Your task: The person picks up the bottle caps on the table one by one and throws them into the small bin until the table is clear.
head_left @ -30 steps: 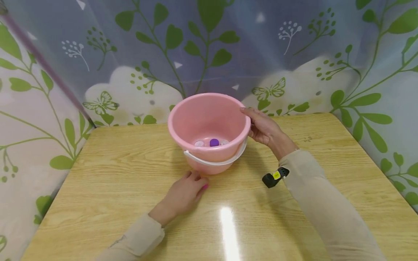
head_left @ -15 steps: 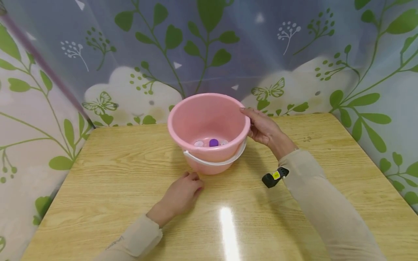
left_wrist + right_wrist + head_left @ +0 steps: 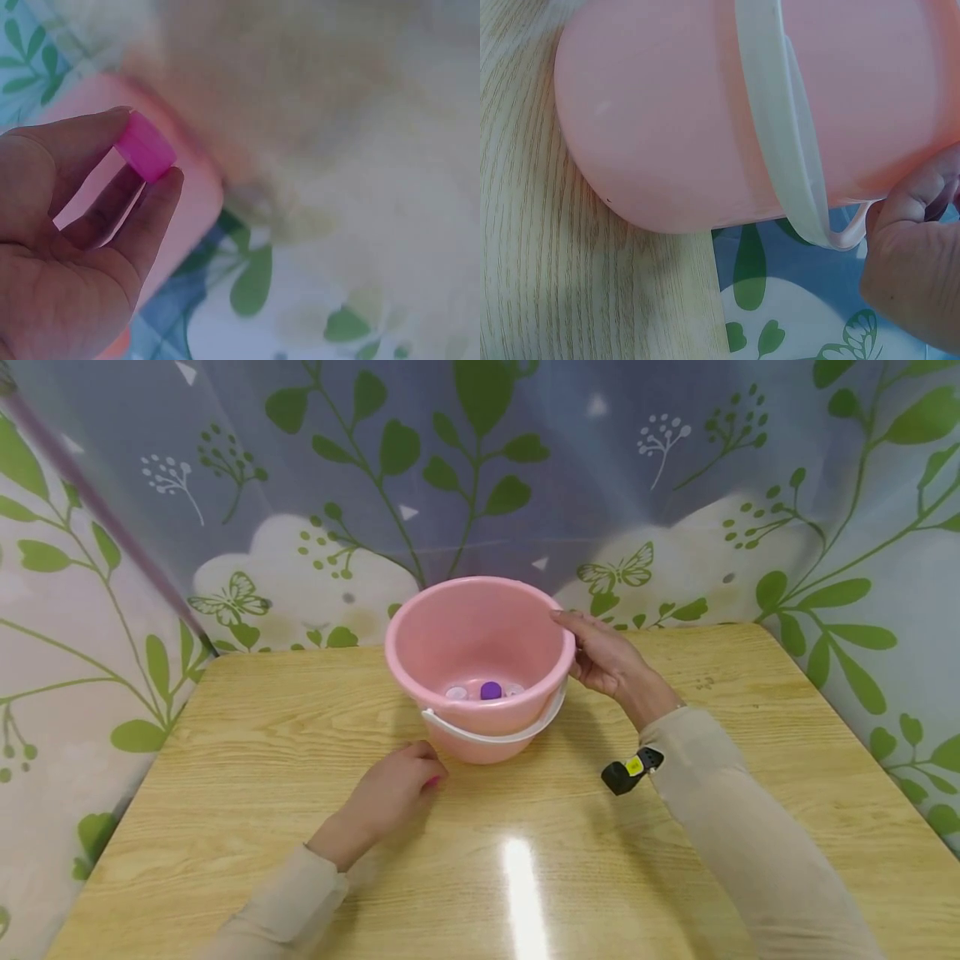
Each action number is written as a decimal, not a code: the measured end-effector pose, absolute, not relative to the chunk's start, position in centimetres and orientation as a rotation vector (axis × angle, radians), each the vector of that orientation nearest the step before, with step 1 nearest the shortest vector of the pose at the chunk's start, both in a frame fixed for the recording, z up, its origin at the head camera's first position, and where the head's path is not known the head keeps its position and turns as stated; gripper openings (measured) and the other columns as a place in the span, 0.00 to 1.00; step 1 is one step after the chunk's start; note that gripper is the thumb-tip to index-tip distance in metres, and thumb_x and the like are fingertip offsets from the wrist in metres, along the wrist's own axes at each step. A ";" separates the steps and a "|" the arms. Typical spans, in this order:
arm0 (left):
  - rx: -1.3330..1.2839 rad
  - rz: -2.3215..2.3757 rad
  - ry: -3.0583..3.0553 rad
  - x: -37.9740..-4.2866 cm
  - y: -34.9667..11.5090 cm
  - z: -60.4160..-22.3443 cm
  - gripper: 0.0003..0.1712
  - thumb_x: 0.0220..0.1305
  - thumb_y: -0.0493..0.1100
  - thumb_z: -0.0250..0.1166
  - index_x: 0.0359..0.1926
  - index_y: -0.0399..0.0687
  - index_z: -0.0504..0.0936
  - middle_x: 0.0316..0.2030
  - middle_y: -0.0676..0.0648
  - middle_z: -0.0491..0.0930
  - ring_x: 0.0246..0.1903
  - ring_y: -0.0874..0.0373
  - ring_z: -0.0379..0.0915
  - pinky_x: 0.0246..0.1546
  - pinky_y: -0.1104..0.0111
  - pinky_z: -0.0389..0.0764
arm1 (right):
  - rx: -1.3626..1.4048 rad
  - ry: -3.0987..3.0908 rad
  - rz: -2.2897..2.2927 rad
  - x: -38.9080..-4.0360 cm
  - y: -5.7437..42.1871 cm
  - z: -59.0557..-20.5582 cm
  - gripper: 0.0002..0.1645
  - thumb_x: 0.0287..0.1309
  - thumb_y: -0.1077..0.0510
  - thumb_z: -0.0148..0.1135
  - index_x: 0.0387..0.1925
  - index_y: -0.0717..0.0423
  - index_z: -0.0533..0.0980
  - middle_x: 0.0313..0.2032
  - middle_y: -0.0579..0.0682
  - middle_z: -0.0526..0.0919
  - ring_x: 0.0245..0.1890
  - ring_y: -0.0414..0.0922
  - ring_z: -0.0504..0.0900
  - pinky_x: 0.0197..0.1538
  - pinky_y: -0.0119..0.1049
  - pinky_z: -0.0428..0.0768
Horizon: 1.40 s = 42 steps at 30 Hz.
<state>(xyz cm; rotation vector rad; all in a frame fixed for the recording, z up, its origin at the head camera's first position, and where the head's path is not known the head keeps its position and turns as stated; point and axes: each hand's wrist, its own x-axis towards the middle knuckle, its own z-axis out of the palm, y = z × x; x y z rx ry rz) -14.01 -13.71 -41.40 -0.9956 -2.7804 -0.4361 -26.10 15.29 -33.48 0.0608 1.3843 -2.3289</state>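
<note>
A pink bucket (image 3: 480, 627) stands upright near the back of the table, its white handle (image 3: 495, 737) hanging down in front. Close to the bucket's front left base, my left hand (image 3: 386, 793) pinches a small bright pink cap (image 3: 148, 148) between thumb and fingertips. My right hand (image 3: 607, 656) grips the bucket's rim on the right side. On the bucket floor lie a purple cap (image 3: 491, 691) and a whitish disc (image 3: 457, 692), with another pale piece (image 3: 514, 690) partly hidden by the front rim.
The wood-grain table (image 3: 262, 735) extends around the bucket. Right behind it hangs a patterned backdrop (image 3: 480, 510) with leaves and butterflies, continuing along both sides. A black wrist camera (image 3: 630, 770) juts from the right sleeve.
My left hand has shifted left along the bucket's front base; the pink cap, out of sight half a second ago, shows again at its fingers. The right hand and bucket stay put.
</note>
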 end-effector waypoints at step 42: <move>-0.913 -0.537 -2.549 -22.0 -10.7 -28.7 0.07 0.61 0.34 0.64 0.40 0.40 0.85 0.40 0.43 0.78 0.43 0.48 0.72 0.49 0.60 0.74 | 0.046 1.374 -2.338 -26.4 15.3 -33.7 0.12 0.68 0.55 0.55 0.42 0.59 0.65 0.26 0.50 0.76 0.19 0.40 0.79 0.18 0.24 0.78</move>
